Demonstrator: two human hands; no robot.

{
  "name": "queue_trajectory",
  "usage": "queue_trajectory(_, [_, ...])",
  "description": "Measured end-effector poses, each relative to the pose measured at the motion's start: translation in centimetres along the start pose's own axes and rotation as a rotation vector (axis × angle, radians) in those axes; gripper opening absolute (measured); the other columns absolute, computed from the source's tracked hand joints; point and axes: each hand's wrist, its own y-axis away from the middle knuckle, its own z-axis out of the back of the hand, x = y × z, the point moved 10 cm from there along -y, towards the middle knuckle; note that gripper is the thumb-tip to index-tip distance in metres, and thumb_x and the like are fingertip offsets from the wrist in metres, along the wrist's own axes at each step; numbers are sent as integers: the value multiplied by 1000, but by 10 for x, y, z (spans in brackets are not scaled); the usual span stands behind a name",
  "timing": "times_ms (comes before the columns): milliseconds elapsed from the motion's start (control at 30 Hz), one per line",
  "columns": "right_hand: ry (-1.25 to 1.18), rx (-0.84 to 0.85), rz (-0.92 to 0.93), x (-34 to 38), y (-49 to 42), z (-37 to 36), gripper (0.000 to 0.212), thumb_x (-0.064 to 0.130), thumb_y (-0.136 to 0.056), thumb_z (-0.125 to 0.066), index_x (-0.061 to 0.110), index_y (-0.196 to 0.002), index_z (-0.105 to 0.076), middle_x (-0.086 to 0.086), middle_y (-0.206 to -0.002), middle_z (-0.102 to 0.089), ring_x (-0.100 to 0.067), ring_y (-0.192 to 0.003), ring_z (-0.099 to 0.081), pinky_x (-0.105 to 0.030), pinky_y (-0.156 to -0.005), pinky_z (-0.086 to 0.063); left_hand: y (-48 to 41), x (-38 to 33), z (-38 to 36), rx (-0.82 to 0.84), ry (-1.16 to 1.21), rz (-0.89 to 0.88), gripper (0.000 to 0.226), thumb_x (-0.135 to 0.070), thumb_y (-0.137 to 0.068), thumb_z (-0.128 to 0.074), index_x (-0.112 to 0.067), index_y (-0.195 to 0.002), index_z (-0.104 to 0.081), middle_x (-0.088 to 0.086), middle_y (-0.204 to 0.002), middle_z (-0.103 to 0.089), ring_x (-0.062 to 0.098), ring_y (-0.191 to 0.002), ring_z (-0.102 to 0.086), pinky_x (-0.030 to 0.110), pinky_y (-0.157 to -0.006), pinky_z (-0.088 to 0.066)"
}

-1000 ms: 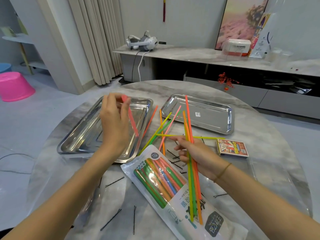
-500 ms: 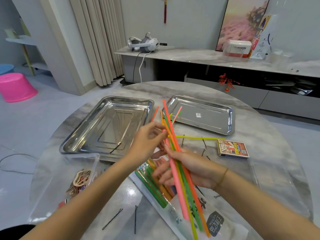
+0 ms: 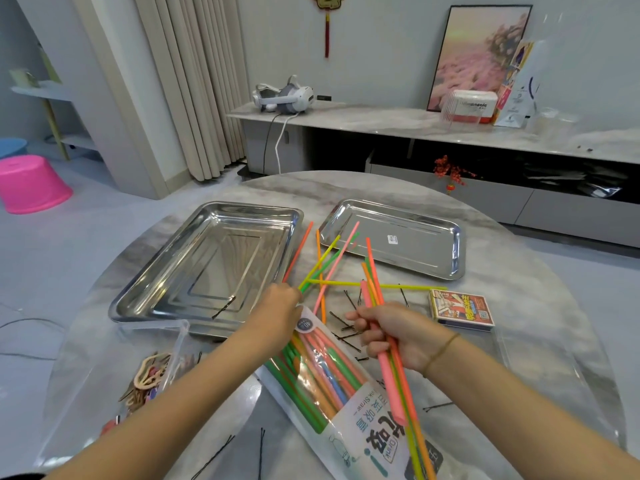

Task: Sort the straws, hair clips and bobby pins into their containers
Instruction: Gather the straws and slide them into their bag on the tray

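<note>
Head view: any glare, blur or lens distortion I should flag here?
Head view: the wide angle splays verticals, so the curtain and picture lean apart. There are glare patches on the left tray, straw bag and table. Light is soft and shadows faint. The left hand, right hand and its straws show little motion blur.

We are looking at a round grey marble table point(image 3: 519, 271), which is carrying a large rectangular stainless steel tray point(image 3: 138, 292) at the left and a smaller steel tray point(image 3: 459, 251) at the right. In front of them, loose coloured plastic straws point(image 3: 346, 283) are lying crossed among thin black bobby pins point(image 3: 341, 318). A printed plastic bag of straws point(image 3: 363, 420) is lying nearest us, and a small red card box point(image 3: 462, 310) is sitting at the right.
</note>
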Motion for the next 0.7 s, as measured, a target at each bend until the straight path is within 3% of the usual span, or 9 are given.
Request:
queue_trajectory(133, [71,-18,49,15,-1,9,11,4,-98,-42,4,-92,-51,2,-51,-32,-1,-27,-23,-11,-25,-16,-5,-15,1,-40,-116,-15,33,-7,-90,-56,-9,-122,-50,8,-119,-49,23,-112,-46,30,-84,-42])
queue_trajectory(267, [54,-4,56,23,0,10,9,6,-97,-44,5,-94,-52,5,-45,-30,-1,-28,-22,-9,-26,-15,-13,-24,10,-55,-105,48,42,1,-86,-55,-3,-123,-37,12,-123,-45,27,-110,-49,30,-84,-40])
queue_trajectory(533, [51,19,76,31,3,9,15,5,-97,-44,4,-87,-56,3,-49,-30,-1,-28,-23,-9,-27,-15,-26,-21,16,-23,-129,162,32,12,-85,-50,1,-116,-50,17,-120,-55,31,-111,-55,31,-83,-45])
queue_trajectory(700, [22,21,71,31,2,10,14,4,-97,-44,4,-88,-55,2,-51,-30,-1,-28,-23,-9,-27,-16,-22,-11,40,-270,8,160,29,13,-87,-44,-2,-112,-51,15,-113,-53,33,-100,-55,33,-71,-37])
